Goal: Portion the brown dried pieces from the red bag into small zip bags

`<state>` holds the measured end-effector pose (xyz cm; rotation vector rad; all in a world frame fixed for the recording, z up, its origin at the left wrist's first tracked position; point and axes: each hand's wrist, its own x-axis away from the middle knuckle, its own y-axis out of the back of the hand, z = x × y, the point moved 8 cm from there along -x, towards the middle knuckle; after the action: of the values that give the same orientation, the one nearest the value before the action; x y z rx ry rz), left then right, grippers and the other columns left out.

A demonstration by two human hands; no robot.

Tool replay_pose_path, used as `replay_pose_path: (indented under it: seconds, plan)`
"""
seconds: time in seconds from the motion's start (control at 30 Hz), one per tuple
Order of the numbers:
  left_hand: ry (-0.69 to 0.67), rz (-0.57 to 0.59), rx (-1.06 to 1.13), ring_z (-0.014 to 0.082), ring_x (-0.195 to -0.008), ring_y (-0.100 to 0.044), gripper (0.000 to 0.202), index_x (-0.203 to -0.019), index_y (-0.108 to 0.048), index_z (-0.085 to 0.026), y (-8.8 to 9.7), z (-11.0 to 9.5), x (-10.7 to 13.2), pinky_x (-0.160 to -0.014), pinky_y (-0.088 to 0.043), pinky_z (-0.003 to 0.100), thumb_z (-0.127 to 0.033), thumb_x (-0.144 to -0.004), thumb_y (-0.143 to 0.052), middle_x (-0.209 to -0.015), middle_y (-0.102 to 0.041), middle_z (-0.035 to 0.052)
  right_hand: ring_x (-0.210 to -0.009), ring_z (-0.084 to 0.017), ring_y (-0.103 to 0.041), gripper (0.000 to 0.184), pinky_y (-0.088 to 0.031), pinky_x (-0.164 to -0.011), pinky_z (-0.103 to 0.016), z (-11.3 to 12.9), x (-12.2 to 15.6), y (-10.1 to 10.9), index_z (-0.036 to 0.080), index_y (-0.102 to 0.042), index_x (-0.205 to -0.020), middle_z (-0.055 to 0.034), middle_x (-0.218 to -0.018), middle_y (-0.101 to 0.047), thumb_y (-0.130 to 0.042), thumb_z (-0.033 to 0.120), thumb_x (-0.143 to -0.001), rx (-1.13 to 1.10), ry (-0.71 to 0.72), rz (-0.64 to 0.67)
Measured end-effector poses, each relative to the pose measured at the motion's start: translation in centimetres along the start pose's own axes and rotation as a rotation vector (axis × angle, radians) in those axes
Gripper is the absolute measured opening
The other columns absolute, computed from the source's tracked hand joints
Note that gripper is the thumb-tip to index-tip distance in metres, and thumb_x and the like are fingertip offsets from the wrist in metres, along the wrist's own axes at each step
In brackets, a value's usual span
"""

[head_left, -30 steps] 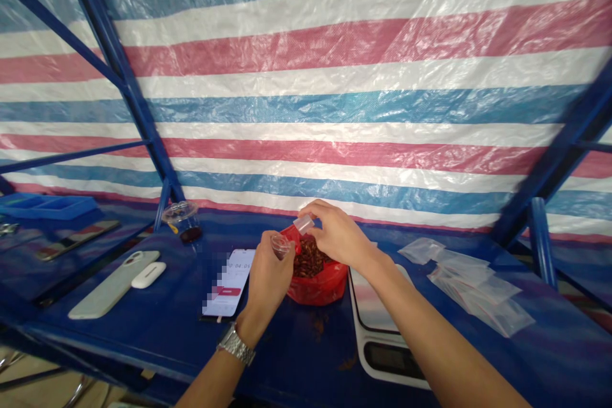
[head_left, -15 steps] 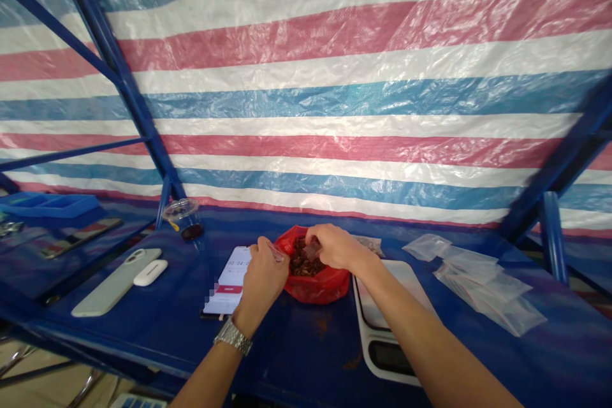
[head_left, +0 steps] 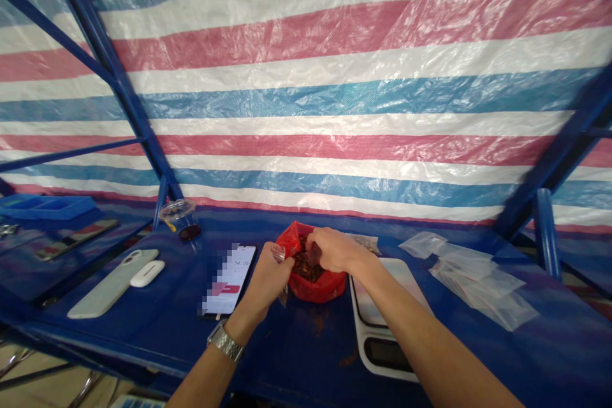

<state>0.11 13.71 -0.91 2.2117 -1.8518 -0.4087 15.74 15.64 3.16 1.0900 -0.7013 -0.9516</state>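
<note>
A red plastic bag (head_left: 318, 290) stands open on the blue table, holding a heap of small brown dried pieces (head_left: 306, 268). At its left side my left hand (head_left: 268, 274) is closed on a small clear plastic bag (head_left: 283, 294), whose lower end hangs below the fingers. My right hand (head_left: 332, 248) reaches into the red bag from the right. Its fingers pinch a dark reddish-brown piece (head_left: 313, 254), flat-looking and partly hidden; its exact kind does not show. Right of the red bag lies a white kitchen scale (head_left: 377, 312), partly under my right forearm.
A phone (head_left: 234, 280) with a running timer lies left of my left hand. Farther left are a pale phone (head_left: 112, 287), a white earbud case (head_left: 147, 273) and a clear cup (head_left: 184, 220). Clear zip bags (head_left: 482, 280) lie at right; a filled bag (head_left: 366, 243) sits behind the scale.
My left hand has turned and lowered slightly, so the clear bag's end now shows below it. The right hand stays over the red bag with the dark piece. The view shifted slightly.
</note>
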Motion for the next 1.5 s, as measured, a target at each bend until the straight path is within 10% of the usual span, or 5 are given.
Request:
replay_pose_path:
  seconds: [1.1,1.33,1.5]
  plan:
    - [0.057,-0.045,0.202,0.0138,-0.062,-0.056,0.017,-0.086,-0.057,-0.019,0.3,1.7,-0.8,-0.060,-0.044,0.025,-0.023,-0.070,-0.057,-0.070,-0.057,-0.0037,-0.095,-0.022,-0.073,0.027,-0.048,-0.074,-0.025,-0.5,-0.6,-1.0,0.021,-0.075,-0.099,-0.0063,-0.102,-0.079,-0.067,0.010,-0.075,-0.207,0.057,-0.084]
    - [-0.268,-0.267,-0.122,0.0208,-0.078,-0.064,0.012,-0.090,-0.060,-0.019,3.1,-2.0,-0.7,-0.074,-0.049,0.033,-0.024,-0.078,-0.059,-0.082,-0.066,0.0037,-0.092,-0.020,-0.073,0.033,-0.054,-0.080,-0.028,-2.4,-0.4,0.3,0.015,-0.074,-0.107,-0.0079,-0.102,-0.079,-0.062,0.007,-0.078,-0.493,0.116,0.006]
    - [-0.312,-0.127,-0.088,0.0181,-0.071,-0.064,0.013,-0.098,-0.058,-0.022,1.6,-3.4,0.4,-0.068,-0.047,0.029,-0.030,-0.088,-0.058,-0.079,-0.067,-0.0006,-0.101,-0.021,-0.072,0.029,-0.055,-0.089,-0.033,-2.0,1.3,3.6,0.016,-0.071,-0.110,-0.0088,-0.110,-0.077,-0.063,0.015,-0.082,-0.637,0.158,-0.026]
